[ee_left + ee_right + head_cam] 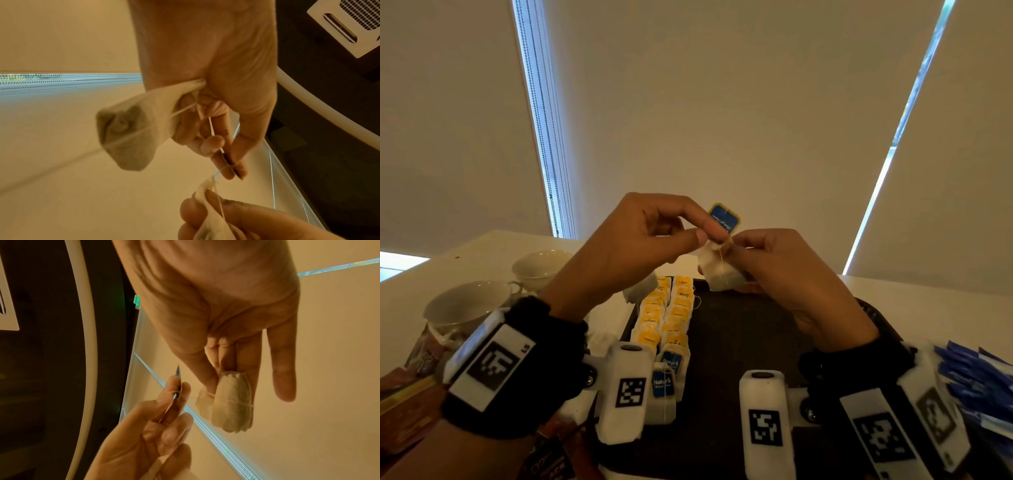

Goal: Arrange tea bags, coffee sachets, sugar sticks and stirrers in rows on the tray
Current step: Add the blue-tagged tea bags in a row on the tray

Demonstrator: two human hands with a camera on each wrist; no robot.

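Both hands are raised above the dark tray (pixel 750 329). My left hand (pixel 709 233) pinches a blue paper tag (pixel 724 218) between thumb and forefinger. Its curled lower fingers also clamp a second tea bag (pixel 127 133), which hangs below the palm. My right hand (pixel 730 245) pinches the pouch of the tagged tea bag (pixel 722 274), whose string runs up to the tag. In the right wrist view that pouch (pixel 232 402) sits between thumb and fingers. Two rows of tea bags lie along the tray's left side, yellow tags (pixel 664 315) far, blue tags (pixel 667 370) near.
Two white cups (pixel 465 305) (pixel 541 267) stand on the white table left of the tray. Brown sachets (pixel 407 411) lie at the near left. A pile of blue sachets (pixel 976 383) lies at the right edge. Window blinds hang behind the table.
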